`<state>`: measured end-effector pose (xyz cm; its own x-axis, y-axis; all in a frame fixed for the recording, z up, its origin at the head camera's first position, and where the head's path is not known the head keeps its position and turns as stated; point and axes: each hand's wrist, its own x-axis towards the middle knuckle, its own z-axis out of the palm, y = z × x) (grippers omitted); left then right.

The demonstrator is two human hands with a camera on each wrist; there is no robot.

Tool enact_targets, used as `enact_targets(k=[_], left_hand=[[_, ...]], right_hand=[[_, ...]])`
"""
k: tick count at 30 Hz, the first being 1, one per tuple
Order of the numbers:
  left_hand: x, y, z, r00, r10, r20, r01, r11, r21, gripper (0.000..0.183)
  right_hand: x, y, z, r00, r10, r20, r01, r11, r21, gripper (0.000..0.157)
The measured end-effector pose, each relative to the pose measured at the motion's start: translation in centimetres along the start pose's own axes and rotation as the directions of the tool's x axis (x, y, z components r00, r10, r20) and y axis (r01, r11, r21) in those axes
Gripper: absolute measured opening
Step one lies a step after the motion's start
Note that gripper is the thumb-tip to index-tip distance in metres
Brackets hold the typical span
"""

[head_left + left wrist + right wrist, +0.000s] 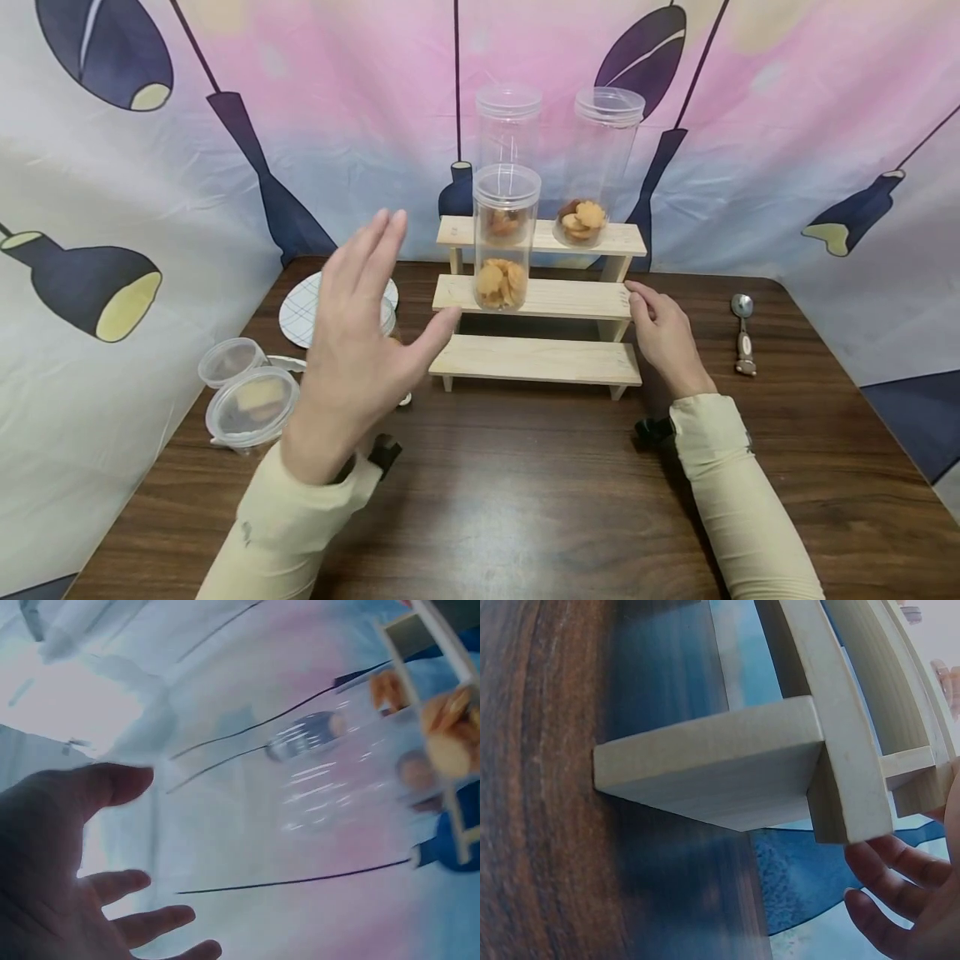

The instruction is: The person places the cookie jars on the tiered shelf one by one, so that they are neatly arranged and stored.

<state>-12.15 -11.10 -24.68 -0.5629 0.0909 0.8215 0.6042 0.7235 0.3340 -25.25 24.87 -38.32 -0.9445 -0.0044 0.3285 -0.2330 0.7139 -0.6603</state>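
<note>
In the head view, a three-tier wooden display shelf [536, 358] stands on the table. One clear lidded jar of yellowish cookies [501, 283] sits on its middle tier; a second jar [508, 104] and a third jar [581, 221], also with cookies, stand on the top tier. My left hand [356, 333] is raised left of the shelf, fingers extended and thumb spread, holding nothing; the left wrist view also shows this hand [82, 847] empty. My right hand [667, 333] pinches the right end of the middle tier. In the right wrist view, its curled fingers [889, 881] lie close by the shelf's end.
At left, two round clear tubs [251, 404] [228, 362] and a white grid-patterned plate [298, 308] rest on the table. Another clear container [387, 315] is mostly hidden behind my left hand. A spoon [743, 333] lies at right. A patterned cloth [360, 125] hangs behind.
</note>
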Motion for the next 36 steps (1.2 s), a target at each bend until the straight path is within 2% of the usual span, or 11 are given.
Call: enact_targets(k=[2,7,10,12,17,21,25,29,36], left_hand=[[-0.5,0.3,-1.5,0.999,0.051,-0.014,-0.051,0.999,0.004,0.079],[-1.7,0.3,-4.8,0.993,0.106,-0.06,-0.102,0.993,0.054,0.076],[-2.2,-0.7,-6.5,0.989,0.14,-0.04,-0.135,0.985,0.107,0.075],[-2.6,-1.6,-7.6,0.99,0.142,0.008,-0.142,0.981,0.136,0.078],[-3.9,-3.9,-9.4,0.99,0.072,0.124,-0.092,0.981,0.169,0.087],[-5.2,-5.3,-10.3,0.98,-0.003,0.2,-0.039,0.978,0.204,0.091],[-6.3,-6.6,-10.7,0.964,-0.053,0.26,-0.008,0.973,0.23,0.092],[-6.9,-7.8,-10.7,0.953,-0.083,0.29,0.02,0.976,0.216,0.091],[-7.8,-8.3,-10.7,0.922,-0.169,0.349,0.096,0.971,0.217,0.101]], right_hand=[[0.0,0.0,0.0,1.0,0.005,0.004,-0.005,1.0,0.001,0.053],[-0.2,0.2,0.0,1.0,0.014,0.001,-0.014,1.0,0.001,0.053],[-0.2,0.2,0.0,1.0,0.011,-0.003,-0.011,1.0,0.0,0.052],[-0.1,0.1,0.0,1.0,0.013,-0.003,-0.013,1.0,0.002,0.052],[-0.1,0.1,0.0,1.0,0.025,0.006,-0.025,1.0,0.005,0.055],[-0.1,0.1,0.0,1.0,0.025,0.012,-0.025,1.0,0.01,0.055],[0.0,0.1,0.0,1.0,0.025,0.008,-0.025,1.0,0.002,0.054],[0.0,0.1,-0.1,1.0,0.027,0.002,-0.027,1.0,-0.003,0.053],[0.0,0.0,-0.1,0.999,0.035,0.018,-0.035,0.999,0.006,0.053]])
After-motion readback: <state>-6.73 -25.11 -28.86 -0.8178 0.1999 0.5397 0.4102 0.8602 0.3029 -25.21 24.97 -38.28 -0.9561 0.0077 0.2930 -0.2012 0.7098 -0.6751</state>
